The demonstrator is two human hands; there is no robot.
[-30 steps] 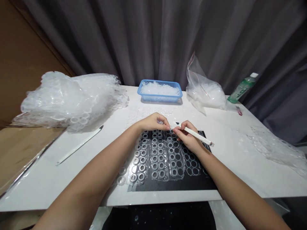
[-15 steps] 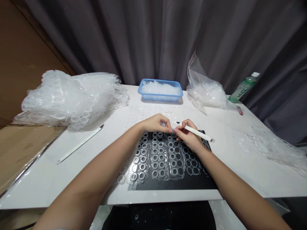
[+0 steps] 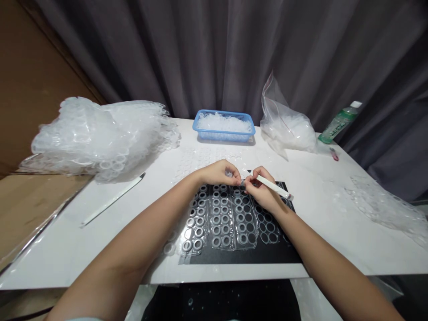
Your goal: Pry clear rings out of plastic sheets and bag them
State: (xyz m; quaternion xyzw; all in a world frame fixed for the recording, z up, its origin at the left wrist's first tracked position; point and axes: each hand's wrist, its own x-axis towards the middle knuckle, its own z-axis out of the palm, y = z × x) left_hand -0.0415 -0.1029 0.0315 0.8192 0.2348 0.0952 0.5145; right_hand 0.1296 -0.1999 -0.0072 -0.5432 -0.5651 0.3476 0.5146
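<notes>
My left hand (image 3: 224,173) is closed in a pinch above the far edge of a black board (image 3: 240,257). A small translucent piece (image 3: 243,182), possibly a ring, shows at its fingertips. Close on the right, my right hand (image 3: 264,189) is closed around a slim white tool (image 3: 272,185) with a dark pointed tip, lying slantwise across the fingers. Its thumb and forefinger are pinched near the piece; whether they touch it I cannot tell. Below both hands, clear plastic sheets of round cells (image 3: 220,218) lie on the board, many cells holding pale rings.
A blue basket (image 3: 224,136) of clear rings stands at the back. Left of it is a large heap of clear plastic sheets (image 3: 100,133). A second white tool (image 3: 113,200) lies at left. A zip bag (image 3: 290,129), a green bottle (image 3: 341,122) and plastic scraps (image 3: 388,205) are at right.
My right hand has turned slightly, and the white tool's rear end has shifted a little left. Its fingertips are drawn slightly away from my left hand, which has barely moved.
</notes>
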